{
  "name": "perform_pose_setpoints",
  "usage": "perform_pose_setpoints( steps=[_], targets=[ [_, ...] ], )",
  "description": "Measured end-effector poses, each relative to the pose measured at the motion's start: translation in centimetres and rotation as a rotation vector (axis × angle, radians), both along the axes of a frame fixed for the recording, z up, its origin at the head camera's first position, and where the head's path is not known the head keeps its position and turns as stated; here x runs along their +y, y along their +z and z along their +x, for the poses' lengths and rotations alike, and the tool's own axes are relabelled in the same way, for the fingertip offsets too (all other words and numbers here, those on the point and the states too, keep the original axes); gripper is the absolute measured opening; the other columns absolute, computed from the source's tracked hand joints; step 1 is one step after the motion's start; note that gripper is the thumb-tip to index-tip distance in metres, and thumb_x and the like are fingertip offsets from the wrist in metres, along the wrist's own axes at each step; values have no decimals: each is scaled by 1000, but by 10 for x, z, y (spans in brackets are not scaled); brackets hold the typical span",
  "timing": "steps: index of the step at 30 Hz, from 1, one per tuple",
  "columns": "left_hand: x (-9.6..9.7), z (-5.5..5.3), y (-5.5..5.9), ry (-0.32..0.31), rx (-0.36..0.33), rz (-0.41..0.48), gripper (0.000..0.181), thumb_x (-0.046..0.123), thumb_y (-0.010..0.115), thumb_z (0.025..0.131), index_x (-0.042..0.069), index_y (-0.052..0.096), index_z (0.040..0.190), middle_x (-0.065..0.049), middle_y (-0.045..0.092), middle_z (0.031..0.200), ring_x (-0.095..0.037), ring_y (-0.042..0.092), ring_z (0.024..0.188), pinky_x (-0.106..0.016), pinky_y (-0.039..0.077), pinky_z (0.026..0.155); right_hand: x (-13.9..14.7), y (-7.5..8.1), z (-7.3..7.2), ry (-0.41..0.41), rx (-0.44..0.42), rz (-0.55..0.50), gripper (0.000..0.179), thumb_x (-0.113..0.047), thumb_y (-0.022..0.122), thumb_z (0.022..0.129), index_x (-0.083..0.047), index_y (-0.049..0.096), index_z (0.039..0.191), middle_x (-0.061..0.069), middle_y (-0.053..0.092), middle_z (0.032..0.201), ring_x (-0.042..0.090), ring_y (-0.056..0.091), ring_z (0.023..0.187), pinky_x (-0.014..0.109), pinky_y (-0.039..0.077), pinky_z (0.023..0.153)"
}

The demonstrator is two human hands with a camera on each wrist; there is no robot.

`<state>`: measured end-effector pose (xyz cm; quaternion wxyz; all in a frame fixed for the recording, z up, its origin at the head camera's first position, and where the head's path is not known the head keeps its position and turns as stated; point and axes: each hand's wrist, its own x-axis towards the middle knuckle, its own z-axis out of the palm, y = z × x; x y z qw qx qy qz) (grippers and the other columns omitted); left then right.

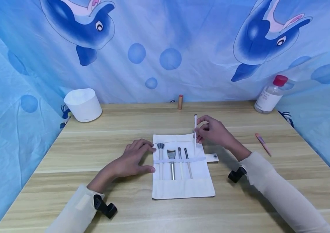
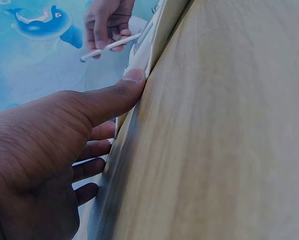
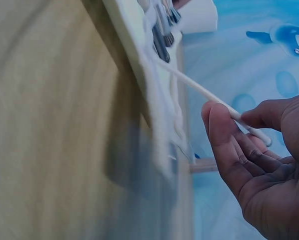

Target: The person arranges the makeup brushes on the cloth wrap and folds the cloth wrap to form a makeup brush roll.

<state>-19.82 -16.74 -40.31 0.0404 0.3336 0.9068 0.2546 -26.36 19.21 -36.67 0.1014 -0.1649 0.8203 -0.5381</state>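
A white fabric brush roll (image 1: 182,189) lies unrolled on the table, several makeup brushes (image 1: 172,161) tucked under its strap. My right hand (image 1: 213,131) pinches a slim white makeup brush (image 3: 202,91) between thumb and fingertips, above the roll's upper right part. That brush stands steeply in the head view, its lower end reaching down to the strap (image 1: 194,159). At the roll's left edge rests my left hand (image 1: 131,158), fingers extended and the thumb touching the fabric side (image 2: 152,60).
A pink slim tool (image 1: 263,144) lies at the right. Toward the back stand a white container (image 1: 83,106), a small brown tube (image 1: 180,102) and a clear bottle with a red cap (image 1: 269,95). Behind the table hangs a blue dolphin-print cloth (image 1: 165,29). The roll's snap tab (image 1: 212,158) sticks out rightward.
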Motion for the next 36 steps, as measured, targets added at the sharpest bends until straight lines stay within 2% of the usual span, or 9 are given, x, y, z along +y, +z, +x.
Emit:
perform_pose_setpoints(
  steps=[9, 14, 17, 20, 26, 28, 30, 32, 36],
  targets=[
    [1, 0, 0, 4, 0, -11, 64, 51, 76, 86, 15, 57, 135, -4, 40, 147, -25, 30, 138, -53, 22, 105, -4, -9, 8, 66, -209, 4, 33, -12, 62, 100, 1, 45, 125, 23, 69, 86, 36, 70, 73, 46, 58, 70],
    [1, 0, 0, 8, 5, -10, 64, 51, 77, 85, 15, 57, 135, -3, 40, 147, -25, 30, 138, -53, 22, 104, -4, -9, 15, 148, -253, 84, 30, -12, 63, 98, 3, 49, 119, 17, 64, 81, 27, 64, 65, 36, 55, 61],
    [0, 0, 0, 8, 9, -8, 64, 50, 77, 86, 15, 57, 135, -3, 40, 147, -26, 30, 138, -53, 22, 105, -5, -7, 21, 166, -207, 193, 27, -17, 67, 96, -1, 56, 113, 7, 57, 75, 18, 52, 60, 29, 44, 55],
    [0, 0, 1, 0, 12, 1, 63, 50, 77, 86, 14, 57, 134, -4, 41, 147, -27, 31, 138, -53, 23, 104, -5, -5, 27, 165, -170, 293, 25, -22, 71, 93, -6, 62, 109, 2, 50, 71, 16, 44, 60, 29, 36, 55],
    [0, 0, 1, -3, 18, -5, 65, 51, 77, 85, 14, 57, 135, -4, 41, 147, -27, 31, 138, -53, 24, 103, -1, -6, 35, 191, -172, 342, 19, -20, 71, 93, -8, 65, 106, 2, 50, 68, 16, 43, 61, 30, 35, 57],
    [0, 0, 1, 4, 9, -13, 65, 52, 76, 86, 15, 56, 136, -3, 40, 148, -26, 30, 138, -52, 23, 104, 1, -5, 37, 205, -131, 359, 14, -18, 69, 95, -8, 66, 104, 1, 52, 71, 15, 45, 63, 29, 35, 57],
    [1, 0, 1, 7, 5, -13, 65, 52, 76, 85, 15, 56, 135, -3, 40, 147, -25, 30, 138, -53, 23, 105, 4, -4, 39, 198, -49, 410, 9, -17, 67, 95, -10, 67, 101, 0, 53, 71, 14, 46, 62, 29, 36, 56],
    [0, 0, 1, 6, 1, -10, 65, 52, 76, 85, 15, 57, 135, -3, 40, 147, -25, 31, 138, -53, 22, 105, 8, -1, 41, 153, 66, 501, 6, -18, 65, 97, -13, 68, 99, -2, 56, 72, 13, 50, 61, 30, 39, 56],
    [-1, -1, 0, 3, 2, -9, 65, 53, 76, 86, 16, 56, 135, -3, 40, 147, -26, 31, 139, -53, 22, 106, 27, 11, 39, -63, 231, 706, 12, -27, 61, 98, -18, 68, 99, -3, 64, 77, 14, 57, 63, 34, 43, 57]
  ],
)
